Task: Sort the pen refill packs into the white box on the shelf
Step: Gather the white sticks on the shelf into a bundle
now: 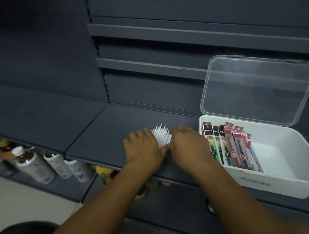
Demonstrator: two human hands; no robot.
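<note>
Our left hand and right hand are cupping a white refill bundle between them on the dark shelf, fingers curling round it. Pen refill packs are leaning along the left wall of the white box, which is sitting just right of our hands with its clear lid raised. We are seeing red round seals on the packs, but the lettering is blurring past reading. Bottles are sitting on the shelf below.

1 white box with 1 clear lid holds 6 visible pen refill packs: 3 black-topped, 3 red-topped. 1 bundle of white refills. 2 hands: left hand, right hand. At least 4 blurred bottles.
</note>
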